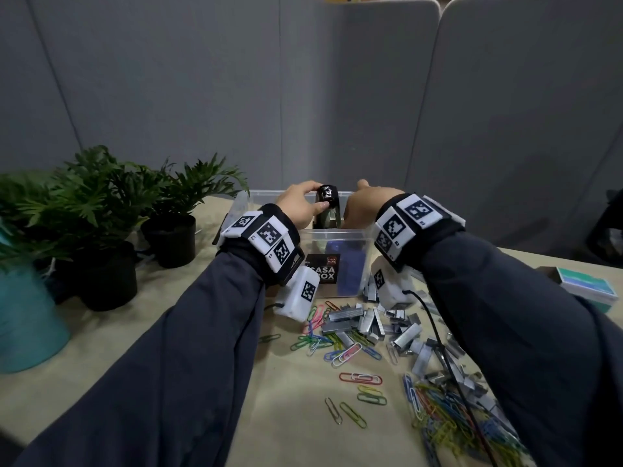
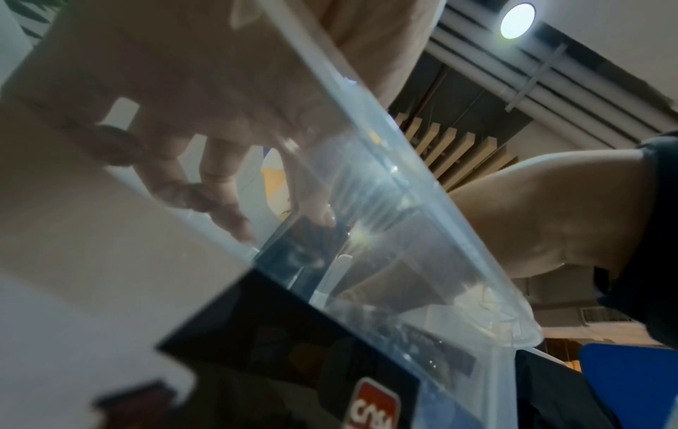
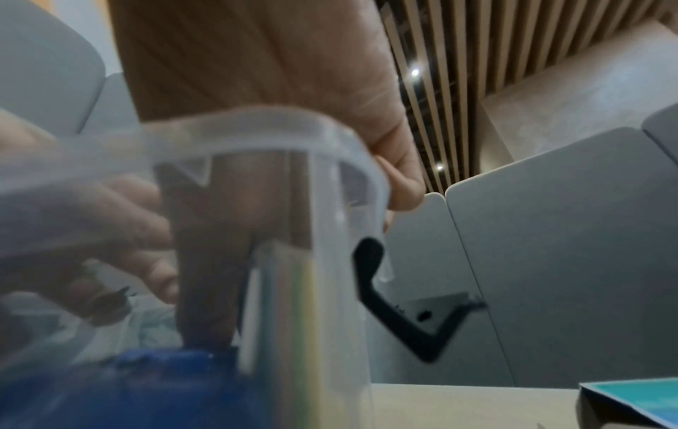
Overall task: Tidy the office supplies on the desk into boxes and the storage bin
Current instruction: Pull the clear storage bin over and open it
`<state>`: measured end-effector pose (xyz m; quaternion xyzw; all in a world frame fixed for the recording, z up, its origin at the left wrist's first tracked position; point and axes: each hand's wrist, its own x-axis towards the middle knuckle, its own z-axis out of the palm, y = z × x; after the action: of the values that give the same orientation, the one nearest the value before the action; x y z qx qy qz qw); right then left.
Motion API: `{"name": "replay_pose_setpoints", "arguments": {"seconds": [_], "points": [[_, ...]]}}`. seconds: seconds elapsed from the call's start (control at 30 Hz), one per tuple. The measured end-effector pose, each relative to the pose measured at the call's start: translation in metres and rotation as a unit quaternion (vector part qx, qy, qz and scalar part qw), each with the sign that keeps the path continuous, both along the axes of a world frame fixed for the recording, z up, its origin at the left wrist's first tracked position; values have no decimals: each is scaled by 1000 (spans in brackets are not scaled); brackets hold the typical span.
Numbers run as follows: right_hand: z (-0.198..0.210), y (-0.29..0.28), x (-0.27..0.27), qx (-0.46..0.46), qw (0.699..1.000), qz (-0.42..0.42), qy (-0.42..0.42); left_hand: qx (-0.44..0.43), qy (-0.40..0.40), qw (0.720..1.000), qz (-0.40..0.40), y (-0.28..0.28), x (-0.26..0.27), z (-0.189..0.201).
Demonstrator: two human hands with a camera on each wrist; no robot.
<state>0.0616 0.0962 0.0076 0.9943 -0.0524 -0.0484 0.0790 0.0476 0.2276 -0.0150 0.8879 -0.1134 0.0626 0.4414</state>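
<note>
Both hands reach over the clear plastic storage bin (image 1: 337,235) on the beige counter (image 1: 293,409). Left hand (image 1: 298,205) grips a black stapler-like tool with a shiny metal face (image 1: 327,197), fingers curled over its top, just above the bin. Right hand (image 1: 365,205) lies beside it; its grasp cannot be told. Bin holds a blue item and a black card (image 1: 322,268) reading "CASA BOX". Loose coloured paper clips (image 1: 340,348) and grey staple strips (image 1: 381,323) lie near the bin.
</note>
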Motion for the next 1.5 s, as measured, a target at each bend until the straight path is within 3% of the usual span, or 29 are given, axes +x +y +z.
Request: {"name": "replay_pose_setpoints", "arguments": {"seconds": [0.67, 0.83, 1.03, 1.23, 1.37, 1.5], "points": [[-1, 16, -19, 1, 994, 56, -91, -25, 7, 1000, 2, 1, 7, -2], [4, 11, -18, 102, 989, 23, -108, -31, 8, 999, 7, 0, 9, -3], [43, -24, -28, 198, 973, 36, -115, -18, 14, 1000, 15, -1, 2, 0], [58, -60, -38, 235, 958, 13, -164, 3, 49, 999, -20, 0, -12, 3], [57, -72, -42, 259, 950, 16, -172, -41, 125, 991, -32, -6, -24, 6], [52, -74, -43, 267, 948, 18, -174, -21, 134, 990, -40, -10, -26, 10]]}}
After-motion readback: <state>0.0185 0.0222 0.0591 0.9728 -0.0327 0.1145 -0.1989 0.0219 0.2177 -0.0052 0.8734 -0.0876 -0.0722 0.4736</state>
